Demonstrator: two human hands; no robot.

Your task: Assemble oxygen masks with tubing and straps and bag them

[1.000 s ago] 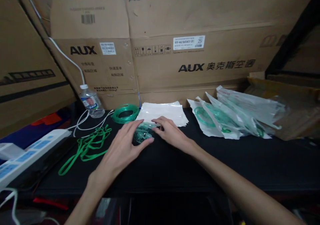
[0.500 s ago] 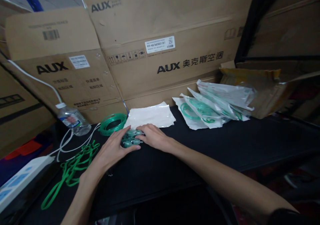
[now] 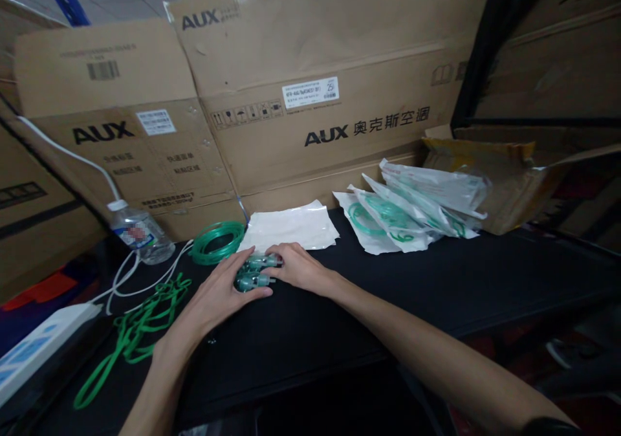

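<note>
Two small clear green plastic cups with narrow spouts lie side by side on the black tabletop, the far cup (image 3: 262, 261) and the near cup (image 3: 253, 282). My left hand (image 3: 220, 287) curls round both from the left, its thumb along the near side and its fingers on the far side. With thumb and fingertips, my right hand (image 3: 303, 268) grips the spout end of the far cup. Fingers partly hide both cups. White sheets (image 3: 291, 226) lie just behind my hands. A coil of green tubing (image 3: 218, 242) sits behind my left hand.
Green elastic straps (image 3: 140, 326) are tangled at left, near a power strip (image 3: 46, 345), white cables and a plastic bottle (image 3: 145, 235). Several packets (image 3: 388, 216) with green tubing lean at right against an open carton (image 3: 504, 190). A large cardboard box (image 3: 330, 54) walls the back.
The view has shifted slightly. My right thumb and fingertips now straddle the far cup's spout more visibly. My left hand stays around the cups.
</note>
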